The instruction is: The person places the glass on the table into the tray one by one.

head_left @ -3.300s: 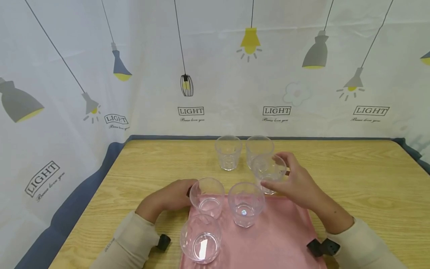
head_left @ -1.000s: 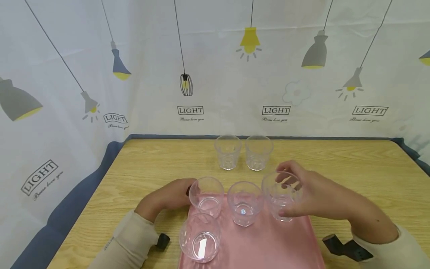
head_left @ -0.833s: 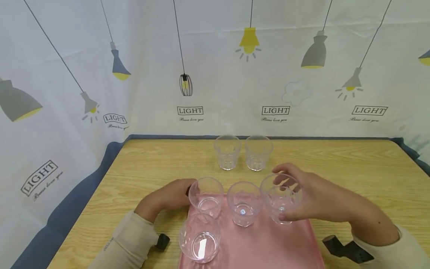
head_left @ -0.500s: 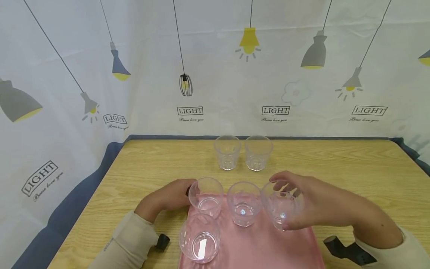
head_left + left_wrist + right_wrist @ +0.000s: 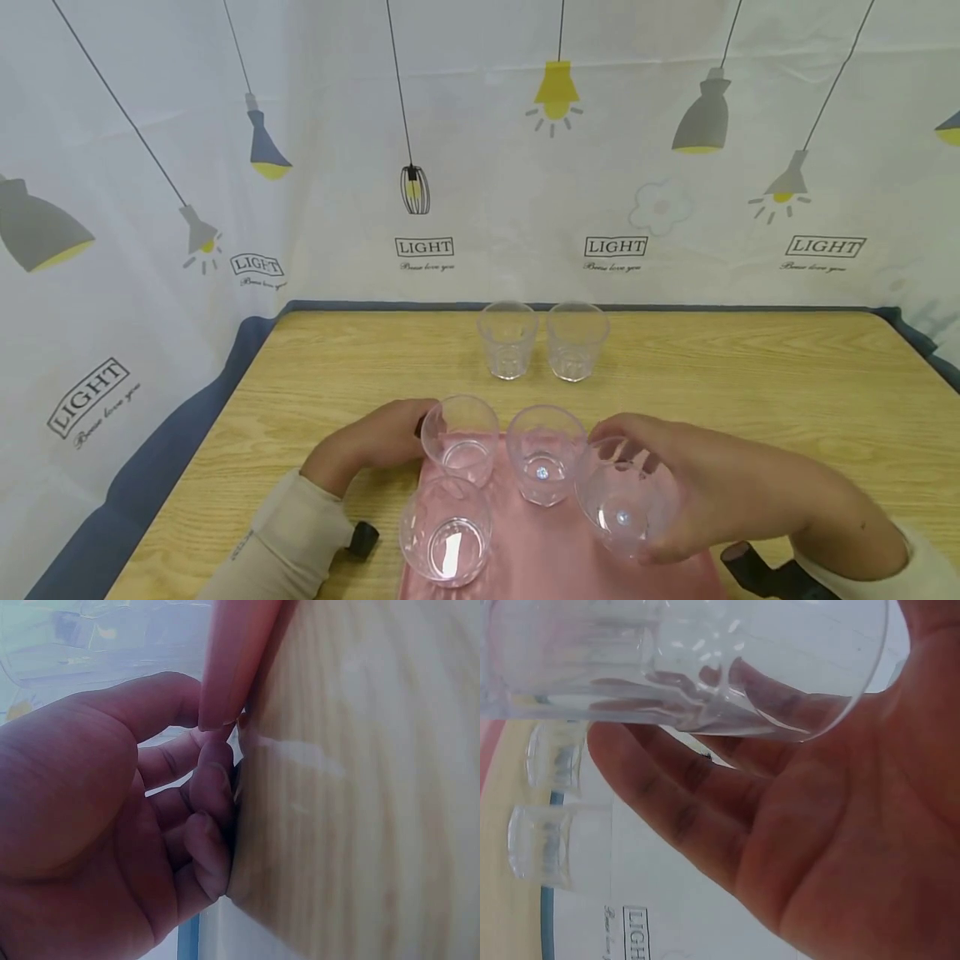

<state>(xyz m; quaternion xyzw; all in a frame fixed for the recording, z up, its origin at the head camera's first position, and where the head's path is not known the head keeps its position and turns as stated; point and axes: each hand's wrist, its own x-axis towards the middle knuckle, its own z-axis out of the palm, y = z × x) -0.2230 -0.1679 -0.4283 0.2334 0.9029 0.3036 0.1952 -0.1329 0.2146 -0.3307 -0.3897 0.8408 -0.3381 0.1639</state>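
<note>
My right hand (image 5: 708, 483) grips a clear plastic cup (image 5: 617, 504) from its right side, over the right part of a pink tray (image 5: 551, 554). In the right wrist view the fingers curve behind the cup's wall (image 5: 682, 645). At the tray's far left corner is my left hand (image 5: 386, 433). The left wrist view shows its thumb against the pink tray rim (image 5: 236, 667) and the fingers curled below it, near the table. Three more clear cups stand upright on the tray: one at the far left (image 5: 460, 433), one at far middle (image 5: 546, 454), one nearer on the left (image 5: 447, 533).
Two clear cups, a left one (image 5: 508, 342) and a right one (image 5: 577, 342), stand side by side near the back of the wooden table (image 5: 337, 358). Behind the table hangs a white curtain (image 5: 495, 192) printed with lamps.
My right hand has brought its cup from beside the two back cups onto the tray area, then nearer to me, and the cup now tilts. The left hand stays at the tray corner.
</note>
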